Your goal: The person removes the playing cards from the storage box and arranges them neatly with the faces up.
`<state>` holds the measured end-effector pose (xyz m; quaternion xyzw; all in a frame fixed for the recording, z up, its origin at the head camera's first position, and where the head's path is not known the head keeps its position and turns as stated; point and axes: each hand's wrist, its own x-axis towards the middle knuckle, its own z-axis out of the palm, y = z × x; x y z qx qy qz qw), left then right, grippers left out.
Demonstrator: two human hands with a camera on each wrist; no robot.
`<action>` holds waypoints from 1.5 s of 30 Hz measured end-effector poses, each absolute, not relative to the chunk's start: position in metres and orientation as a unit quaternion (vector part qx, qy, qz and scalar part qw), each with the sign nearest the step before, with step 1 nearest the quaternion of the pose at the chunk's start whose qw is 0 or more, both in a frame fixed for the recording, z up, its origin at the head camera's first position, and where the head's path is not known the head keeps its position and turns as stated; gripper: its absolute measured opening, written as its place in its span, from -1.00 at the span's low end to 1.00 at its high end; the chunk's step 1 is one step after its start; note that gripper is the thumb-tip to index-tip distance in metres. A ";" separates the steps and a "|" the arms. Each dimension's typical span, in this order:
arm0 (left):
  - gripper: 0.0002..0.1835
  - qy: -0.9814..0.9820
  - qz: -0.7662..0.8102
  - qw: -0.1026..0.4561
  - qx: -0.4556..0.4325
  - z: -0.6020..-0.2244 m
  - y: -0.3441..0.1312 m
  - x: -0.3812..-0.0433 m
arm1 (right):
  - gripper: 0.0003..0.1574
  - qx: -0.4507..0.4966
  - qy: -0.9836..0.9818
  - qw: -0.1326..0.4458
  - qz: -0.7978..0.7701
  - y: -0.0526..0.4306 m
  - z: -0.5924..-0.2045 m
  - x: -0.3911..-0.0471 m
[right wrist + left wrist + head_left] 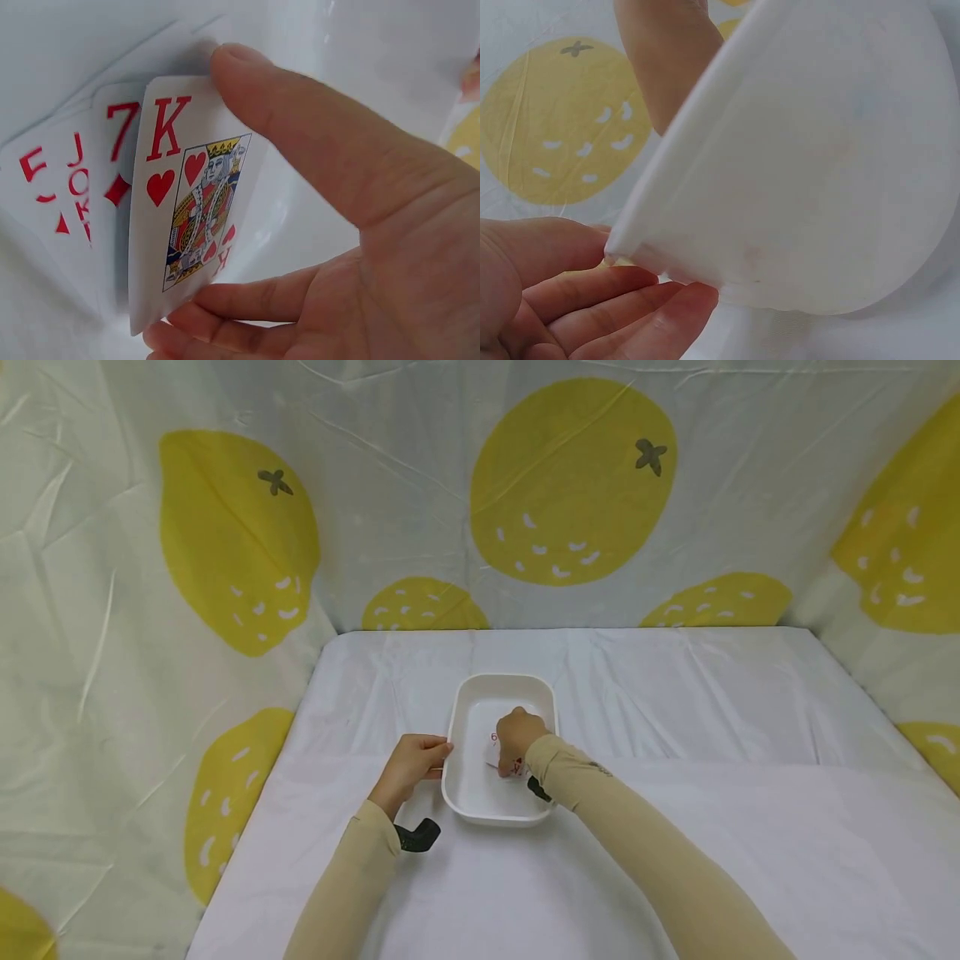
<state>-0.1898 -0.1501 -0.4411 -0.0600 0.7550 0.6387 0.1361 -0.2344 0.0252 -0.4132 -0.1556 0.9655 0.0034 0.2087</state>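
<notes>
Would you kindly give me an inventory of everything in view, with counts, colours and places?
Tray: one, white, on the table's cloth
King of hearts: one, white with red and multicoloured print, in the right hand, over the tray's floor
Other playing cards: at least three, white with red marks, beside and behind the king; exact count hidden
Tablecloth: count unclear, white, under the tray
Backdrop cloth: count unclear, whitish with yellow lemons, left, right and behind the table
Left hand: one, bare, gripping the tray's left edge
Right hand: one, bare, inside the tray
Sleeves: two, beige, on the forearms
Wrist devices: two, black, one at each wrist
</notes>
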 end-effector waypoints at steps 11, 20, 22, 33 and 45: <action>-0.72 0.755 0.641 0.126 -0.058 -0.441 -0.148 -0.188 | -0.44 -0.200 0.960 0.194 -0.023 0.035 -0.382 -0.237; -0.68 0.756 0.638 0.134 -0.062 -0.439 -0.148 -0.187 | -0.11 -0.218 0.963 0.148 -0.060 0.070 -0.356 -0.238; -0.68 0.757 0.637 0.131 -0.063 -0.438 -0.148 -0.187 | -0.06 -0.225 0.963 0.135 -0.069 0.080 -0.353 -0.238; -0.70 0.754 0.641 0.127 -0.069 -0.440 -0.148 -0.189 | 0.03 -0.227 0.962 0.125 -0.085 0.140 -0.356 -0.234; -0.71 0.752 0.644 0.122 -0.074 -0.445 -0.148 -0.191 | -0.02 -0.213 0.950 0.209 -0.089 0.155 -0.401 -0.219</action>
